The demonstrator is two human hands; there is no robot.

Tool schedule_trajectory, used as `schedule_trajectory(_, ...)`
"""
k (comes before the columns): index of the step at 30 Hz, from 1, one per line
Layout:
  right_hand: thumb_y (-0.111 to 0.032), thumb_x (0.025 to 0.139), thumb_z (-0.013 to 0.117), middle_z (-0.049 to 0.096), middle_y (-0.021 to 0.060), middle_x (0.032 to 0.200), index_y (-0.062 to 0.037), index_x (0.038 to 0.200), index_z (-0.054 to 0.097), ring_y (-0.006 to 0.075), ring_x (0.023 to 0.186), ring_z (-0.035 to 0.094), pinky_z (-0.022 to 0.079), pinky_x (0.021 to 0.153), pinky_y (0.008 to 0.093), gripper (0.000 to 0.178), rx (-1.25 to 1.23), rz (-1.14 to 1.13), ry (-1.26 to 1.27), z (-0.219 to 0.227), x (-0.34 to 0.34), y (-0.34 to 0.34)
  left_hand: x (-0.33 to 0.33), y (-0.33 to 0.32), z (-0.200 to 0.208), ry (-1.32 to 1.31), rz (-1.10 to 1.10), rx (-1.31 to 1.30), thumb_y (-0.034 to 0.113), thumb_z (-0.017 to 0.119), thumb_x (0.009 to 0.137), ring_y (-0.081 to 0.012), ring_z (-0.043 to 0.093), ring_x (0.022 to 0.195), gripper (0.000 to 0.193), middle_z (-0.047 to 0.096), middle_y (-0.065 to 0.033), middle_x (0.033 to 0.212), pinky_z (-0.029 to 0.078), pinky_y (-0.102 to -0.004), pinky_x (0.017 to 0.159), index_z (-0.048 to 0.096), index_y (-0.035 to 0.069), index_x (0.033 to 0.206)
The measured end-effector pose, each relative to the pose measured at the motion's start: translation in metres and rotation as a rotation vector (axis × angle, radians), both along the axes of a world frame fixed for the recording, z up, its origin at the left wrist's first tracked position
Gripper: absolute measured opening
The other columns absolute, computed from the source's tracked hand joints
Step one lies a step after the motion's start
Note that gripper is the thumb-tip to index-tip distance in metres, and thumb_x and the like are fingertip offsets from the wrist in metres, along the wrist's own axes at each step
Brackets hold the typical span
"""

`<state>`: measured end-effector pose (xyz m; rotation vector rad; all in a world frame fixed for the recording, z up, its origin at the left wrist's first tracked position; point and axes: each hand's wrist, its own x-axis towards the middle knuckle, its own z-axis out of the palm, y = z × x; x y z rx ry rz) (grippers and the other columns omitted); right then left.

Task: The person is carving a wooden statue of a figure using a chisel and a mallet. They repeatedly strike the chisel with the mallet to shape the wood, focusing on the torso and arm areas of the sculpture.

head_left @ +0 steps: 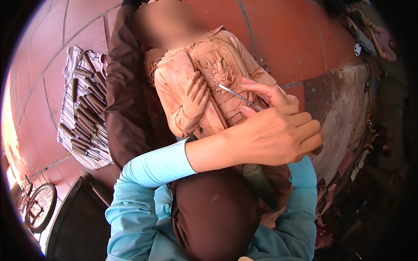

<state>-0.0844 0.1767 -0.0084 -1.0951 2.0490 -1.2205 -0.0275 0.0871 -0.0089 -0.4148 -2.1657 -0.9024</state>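
Observation:
A reddish-brown carved figure [174, 113] lies on its back ahead of me, with a robe, a sculpted hand and a curling relief on its chest; its head is blurred. The steel blade of a carving chisel [234, 93] points up and left, its tip at the lower edge of the relief. My left hand [272, 135] reaches across to the right, fingers curled round what looks like the chisel's handle, mostly hidden. Behind it is my right hand [266, 90]; only a finger and the thumb show clearly, on either side of the blade's base.
Several wooden-handled chisels [90, 102] lie on a striped cloth [65, 102] at left. Brown-clothed legs [128, 87] flank the figure. A bicycle wheel [40, 208] and a dark panel [72, 226] are lower left; a worn grey slab [339, 108] is at right, above red tiles [287, 39].

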Motion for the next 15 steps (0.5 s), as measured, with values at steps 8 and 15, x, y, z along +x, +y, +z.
schedule_trajectory(8, -0.041, 0.080, 0.078, 0.050, 0.0149, 0.115, -0.0029, 0.133, 0.050, 0.0330, 0.107, 0.055, 0.047, 0.088, 0.0401, 0.071, 0.493, 0.136, 0.116, 0.027, 0.048, 0.176, 0.003, -0.005, -0.008, 0.038, 0.022, 0.002, 0.030, 0.064, 0.078, -0.0113, 0.055, 0.065, 0.036, 0.047, 0.0022, 0.073, 0.043, -0.0225, 0.046, 0.065, 0.014, 0.109)
schedule_trajectory(15, -0.021, 0.064, 0.086, 0.045, 0.0229, 0.123, -0.0016, 0.131, 0.047, 0.0390, 0.106, 0.052, 0.046, 0.090, 0.0422, 0.080, 0.683, 0.015, 0.489, 0.027, 0.126, 0.227, -0.002, -0.003, -0.010, 0.030, 0.052, 0.003, 0.041, 0.067, 0.081, -0.0117, 0.057, 0.066, 0.039, 0.053, -0.0002, 0.079, 0.046, -0.0236, 0.048, 0.065, 0.012, 0.106)
